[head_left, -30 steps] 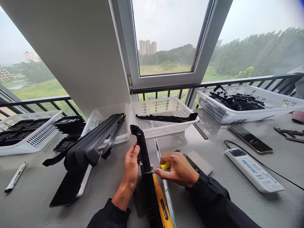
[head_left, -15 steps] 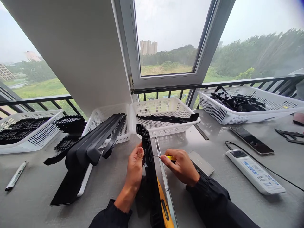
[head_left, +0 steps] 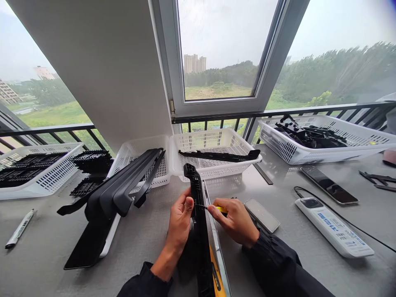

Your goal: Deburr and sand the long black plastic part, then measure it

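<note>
My left hand point(head_left: 180, 220) is closed around the left side of a long black plastic trim piece point(head_left: 202, 239), its thumb on top. The ribbed inner side of the piece faces up, and it tilts lengthwise away from me. My right hand point(head_left: 236, 218) grips a yellow-handled tool point(head_left: 222, 209) with a thin shaft. The shaft's tip reaches the right edge of the trim, close to my left thumb; exact contact is hard to make out. Beneath and right of the trim lie a silver metal strip point(head_left: 220, 251) and a yellow-orange object point(head_left: 219, 280), both partly hidden.
Several black curved trim panels point(head_left: 102, 198) lean on a white basket point(head_left: 163, 173). Another basket point(head_left: 216, 167) holds one black strip point(head_left: 222, 155). Black parts fill baskets at far left and right. A phone point(head_left: 329, 185), white cabled device point(head_left: 334, 227), pale flat case point(head_left: 262, 214) and marker point(head_left: 20, 229) lie about.
The upper end of the trim piece has shifted slightly right, with my left hand moving the same way. The tool's tip still meets the trim's right edge.
</note>
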A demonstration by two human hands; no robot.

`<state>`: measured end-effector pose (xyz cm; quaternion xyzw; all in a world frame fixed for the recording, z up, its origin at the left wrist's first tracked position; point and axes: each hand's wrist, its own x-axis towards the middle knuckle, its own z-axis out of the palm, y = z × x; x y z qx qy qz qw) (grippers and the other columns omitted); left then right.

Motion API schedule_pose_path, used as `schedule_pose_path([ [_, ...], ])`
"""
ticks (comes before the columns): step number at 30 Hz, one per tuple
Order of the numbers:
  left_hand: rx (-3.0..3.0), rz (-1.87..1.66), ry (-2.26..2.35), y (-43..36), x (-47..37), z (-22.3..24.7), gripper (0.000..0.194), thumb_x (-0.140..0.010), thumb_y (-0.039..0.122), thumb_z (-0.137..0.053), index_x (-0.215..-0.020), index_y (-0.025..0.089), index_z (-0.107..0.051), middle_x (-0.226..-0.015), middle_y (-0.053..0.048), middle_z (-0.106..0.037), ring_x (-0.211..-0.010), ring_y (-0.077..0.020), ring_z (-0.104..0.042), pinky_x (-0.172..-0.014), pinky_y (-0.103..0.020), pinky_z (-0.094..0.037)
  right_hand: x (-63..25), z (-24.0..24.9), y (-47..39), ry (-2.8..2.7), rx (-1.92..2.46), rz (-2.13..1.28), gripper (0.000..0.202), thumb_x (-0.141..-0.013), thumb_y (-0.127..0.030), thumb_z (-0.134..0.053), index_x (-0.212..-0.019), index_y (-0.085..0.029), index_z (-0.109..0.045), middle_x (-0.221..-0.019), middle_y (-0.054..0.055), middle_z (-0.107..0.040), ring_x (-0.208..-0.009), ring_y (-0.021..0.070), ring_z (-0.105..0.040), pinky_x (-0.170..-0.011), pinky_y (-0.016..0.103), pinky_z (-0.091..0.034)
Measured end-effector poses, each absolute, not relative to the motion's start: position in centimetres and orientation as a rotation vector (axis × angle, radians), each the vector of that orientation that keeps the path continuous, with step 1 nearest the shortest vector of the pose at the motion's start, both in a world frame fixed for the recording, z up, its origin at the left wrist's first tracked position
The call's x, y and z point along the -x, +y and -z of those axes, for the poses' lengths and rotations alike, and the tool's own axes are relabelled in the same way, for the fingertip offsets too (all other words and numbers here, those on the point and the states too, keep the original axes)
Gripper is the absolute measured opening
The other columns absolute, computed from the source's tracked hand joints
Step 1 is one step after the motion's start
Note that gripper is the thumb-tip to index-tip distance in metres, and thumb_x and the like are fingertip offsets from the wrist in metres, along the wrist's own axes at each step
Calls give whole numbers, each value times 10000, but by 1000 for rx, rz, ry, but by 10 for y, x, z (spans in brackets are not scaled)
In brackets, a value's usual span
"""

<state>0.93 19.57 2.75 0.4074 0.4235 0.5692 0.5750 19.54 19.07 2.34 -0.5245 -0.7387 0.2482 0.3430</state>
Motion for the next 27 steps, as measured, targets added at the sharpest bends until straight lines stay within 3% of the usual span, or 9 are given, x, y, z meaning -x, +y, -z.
schedule_pose_path([
  [7,-952,-1216,875,190,-7,-29,706,-967,761,-672,-1456,261,-765,-1397,-113,-801,-1232,-317,-722,-1001,-364,-601,-196,-23,192,-1893,1397,-643,609,-1071,-648,-455,-644,-234,-327,-586,-45,-360,-565,127,-328,-605,306,-218],
  [10,-956,-1160,802,191,-4,-34,542,-1000,514,-688,-1488,286,-746,-1376,-68,-806,-1160,-263,-723,-971,-311,-588,-196,-23,193,-1881,1409,-640,613,-1068,-654,-459,-642,-233,-324,-587,-44,-357,-569,127,-317,-605,313,-206],
  [13,-993,-1136,756,194,-1,-36,576,-909,305,-676,-1478,266,-757,-1270,-51,-832,-945,-193,-704,-904,-271,-581,-196,-23,194,-1875,1407,-644,610,-1066,-649,-464,-642,-234,-321,-587,-44,-354,-569,127,-310,-602,315,-201],
  [16,-990,-1126,750,196,0,-34,607,-895,294,-655,-1494,266,-745,-1254,-53,-833,-883,-179,-681,-844,-261,-577,-196,-24,193,-1881,1392,-655,599,-1065,-632,-465,-643,-234,-319,-583,-47,-344,-562,124,-302,-595,310,-204],
  [22,-1043,-1125,746,197,-2,-30,636,-874,328,-687,-1504,248,-737,-1284,-66,-821,-1083,-257,-701,-958,-309,-545,-195,-25,192,-1897,1354,-669,582,-1064,-608,-477,-644,-233,-331,-580,-51,-351,-553,118,-319,-590,296,-223],
  [27,-1026,-1119,756,196,-2,-32,610,-869,333,-717,-1475,275,-761,-1243,-44,-827,-997,-220,-674,-915,-288,-525,-196,-24,192,-1861,1371,-635,598,-1067,-613,-490,-629,-233,-341,-574,-50,-354,-553,120,-319,-593,306,-214],
])
